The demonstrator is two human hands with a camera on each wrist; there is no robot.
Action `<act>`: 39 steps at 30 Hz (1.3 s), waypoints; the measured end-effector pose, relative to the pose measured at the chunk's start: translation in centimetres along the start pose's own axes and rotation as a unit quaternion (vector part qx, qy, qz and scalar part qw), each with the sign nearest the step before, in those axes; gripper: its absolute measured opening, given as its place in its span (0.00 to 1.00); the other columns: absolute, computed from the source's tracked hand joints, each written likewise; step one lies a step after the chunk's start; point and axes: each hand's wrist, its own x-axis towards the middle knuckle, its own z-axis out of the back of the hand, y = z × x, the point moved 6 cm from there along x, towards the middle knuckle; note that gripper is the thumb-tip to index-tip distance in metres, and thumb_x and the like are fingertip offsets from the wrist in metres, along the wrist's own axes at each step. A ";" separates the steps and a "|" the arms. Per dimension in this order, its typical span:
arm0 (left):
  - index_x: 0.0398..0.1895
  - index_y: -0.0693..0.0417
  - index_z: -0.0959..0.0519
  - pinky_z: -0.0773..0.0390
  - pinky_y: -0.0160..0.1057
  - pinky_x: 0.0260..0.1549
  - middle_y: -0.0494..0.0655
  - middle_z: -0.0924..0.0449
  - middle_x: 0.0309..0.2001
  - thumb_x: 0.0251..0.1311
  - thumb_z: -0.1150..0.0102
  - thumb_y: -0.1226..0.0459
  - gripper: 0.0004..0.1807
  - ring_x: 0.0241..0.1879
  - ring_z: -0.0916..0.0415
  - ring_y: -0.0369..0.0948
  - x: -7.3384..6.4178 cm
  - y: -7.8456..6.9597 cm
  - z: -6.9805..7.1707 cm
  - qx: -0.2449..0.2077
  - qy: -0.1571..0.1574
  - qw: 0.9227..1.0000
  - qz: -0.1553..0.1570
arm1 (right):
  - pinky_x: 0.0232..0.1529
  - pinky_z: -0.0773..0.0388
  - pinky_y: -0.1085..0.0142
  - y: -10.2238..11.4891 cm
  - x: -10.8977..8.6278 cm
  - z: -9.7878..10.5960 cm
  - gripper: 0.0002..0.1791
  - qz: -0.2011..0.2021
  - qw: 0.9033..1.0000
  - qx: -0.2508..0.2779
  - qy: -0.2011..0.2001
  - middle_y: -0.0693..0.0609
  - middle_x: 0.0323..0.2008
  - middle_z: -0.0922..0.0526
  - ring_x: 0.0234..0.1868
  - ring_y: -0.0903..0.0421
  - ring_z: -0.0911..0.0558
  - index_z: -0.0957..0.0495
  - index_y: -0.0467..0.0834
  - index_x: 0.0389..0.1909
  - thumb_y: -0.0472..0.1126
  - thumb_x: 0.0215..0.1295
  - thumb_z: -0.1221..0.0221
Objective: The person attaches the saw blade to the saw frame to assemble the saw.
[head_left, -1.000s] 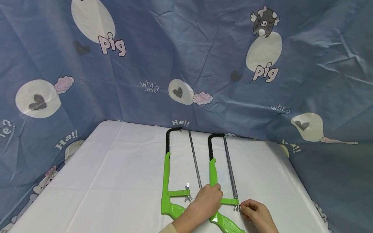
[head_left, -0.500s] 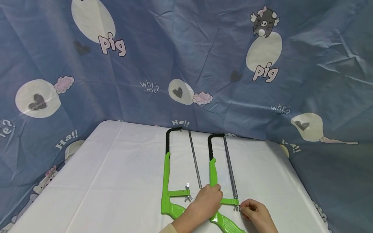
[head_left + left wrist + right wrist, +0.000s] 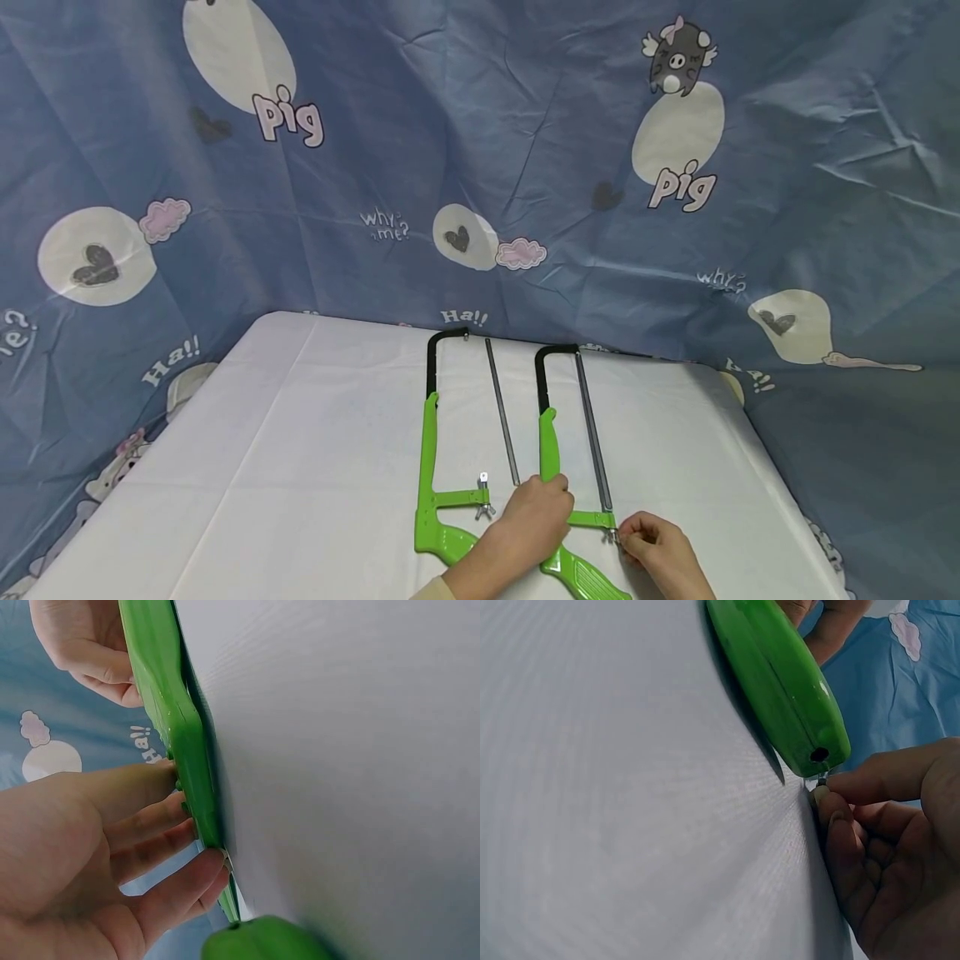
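Two green-and-black hacksaws lie side by side on the white table. My left hand holds the right hacksaw by its green frame, fingers and thumb at the frame's edges in the left wrist view. A grey blade spans this saw from its black front arm to the green lower arm. At that lower arm, my right hand pinches the small metal wing nut between thumb and index finger. In the right wrist view, the green handle stands before those fingertips, which partly hide the nut.
The left hacksaw has no blade across it; its own wing nut sits on the lower arm. A loose blade lies between the saws. Behind the white table hangs a blue printed cloth.
The wing nut's wings look slightly turned at the right fingertips. Both hands and both hacksaws keep their places.
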 end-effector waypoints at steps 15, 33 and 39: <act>0.36 0.50 0.13 0.27 0.28 0.22 0.40 0.23 0.32 0.55 0.30 0.52 0.13 0.26 0.28 0.37 -0.1 0.1 -0.2 0.003 0.006 1.000 0.003 | 0.24 0.26 0.66 0.1 0.0 0.0 0.03 0.002 1.000 -0.020 0.002 0.50 0.19 0.23 0.23 0.55 0.25 0.20 0.37 0.27 0.34 0.57 0.38; 0.33 0.47 0.14 0.24 0.29 0.22 0.40 0.22 0.33 0.53 0.29 0.51 0.12 0.27 0.25 0.39 -0.2 -0.5 -0.1 0.040 -0.003 0.999 0.006 | 0.24 0.26 0.67 -0.2 0.2 0.1 0.04 0.022 0.999 -0.018 0.023 0.51 0.20 0.22 0.23 0.57 0.26 0.19 0.36 0.27 0.33 0.54 0.34; 0.33 0.47 0.14 0.23 0.29 0.22 0.40 0.21 0.33 0.54 0.29 0.52 0.10 0.27 0.24 0.39 -0.2 -0.6 0.1 0.049 -0.008 0.999 0.009 | 0.25 0.29 0.70 -0.2 -0.1 -0.1 0.11 0.055 0.994 -0.032 0.088 0.52 0.24 0.26 0.25 0.59 0.28 0.24 0.37 0.32 0.35 0.51 0.32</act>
